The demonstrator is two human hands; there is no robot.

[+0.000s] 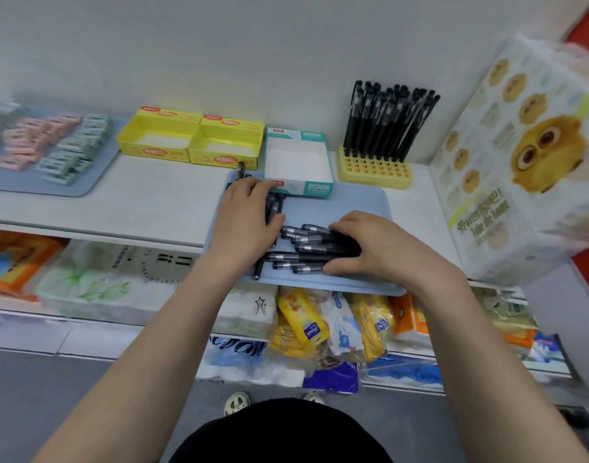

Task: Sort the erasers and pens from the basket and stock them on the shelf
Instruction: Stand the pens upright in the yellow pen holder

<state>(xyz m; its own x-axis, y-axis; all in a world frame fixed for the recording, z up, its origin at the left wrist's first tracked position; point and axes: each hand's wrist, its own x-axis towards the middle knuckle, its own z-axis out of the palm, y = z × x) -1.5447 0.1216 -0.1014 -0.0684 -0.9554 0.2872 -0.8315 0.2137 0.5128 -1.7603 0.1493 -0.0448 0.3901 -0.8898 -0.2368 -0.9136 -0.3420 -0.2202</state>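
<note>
1. Both hands are down on the blue tray (353,208) at the front of the shelf (152,202), with loose pens (303,248) under them.
2. The right hand (373,245) curls over a bunch, thumb at the near side, its grip clamped on pens. Their long axis runs left to right, see-through ends pointing left.
3. The left hand (249,212) lies palm-down on a few more, fingers fairly straight, grip apart. Those pens run away from the person.
4. Best play: swing the strays onto one axis, square the ends, then lift them as one bundle toward the yellow holder (375,172).
</note>
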